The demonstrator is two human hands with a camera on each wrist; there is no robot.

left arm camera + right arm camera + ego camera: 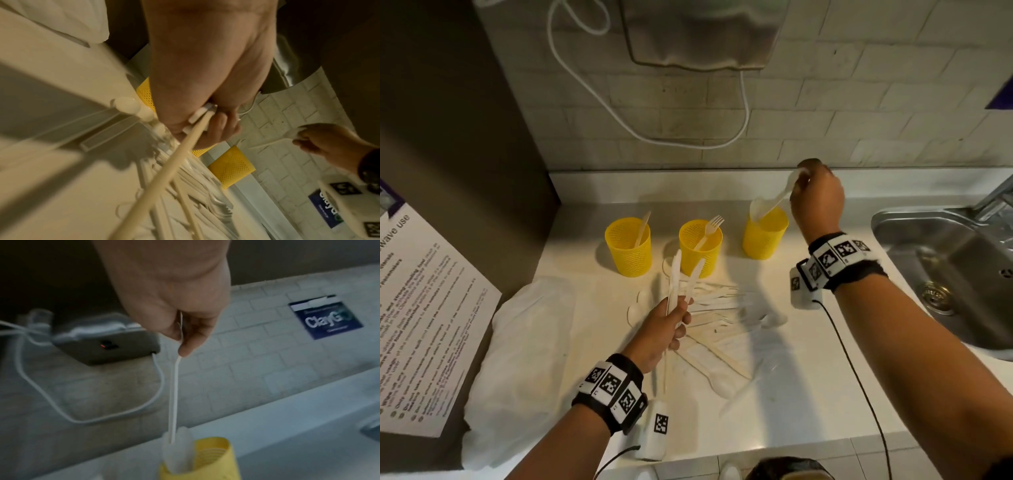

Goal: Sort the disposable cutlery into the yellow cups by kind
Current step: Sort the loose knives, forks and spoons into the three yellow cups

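Observation:
Three yellow mesh cups stand in a row at the back of the counter. The left cup holds one knife, the middle cup one fork. My right hand pinches the handle of a white spoon whose bowl dips into the right cup; the right wrist view shows the spoon hanging from my fingertips into that cup. My left hand grips two white knives, blades up, above the loose pile of cutlery. A thin wooden stick pokes back out of that grip.
A steel sink is set into the counter at the right. A clear plastic bag and a printed notice lie at the left. A grey wall unit with a white cable hangs above the cups.

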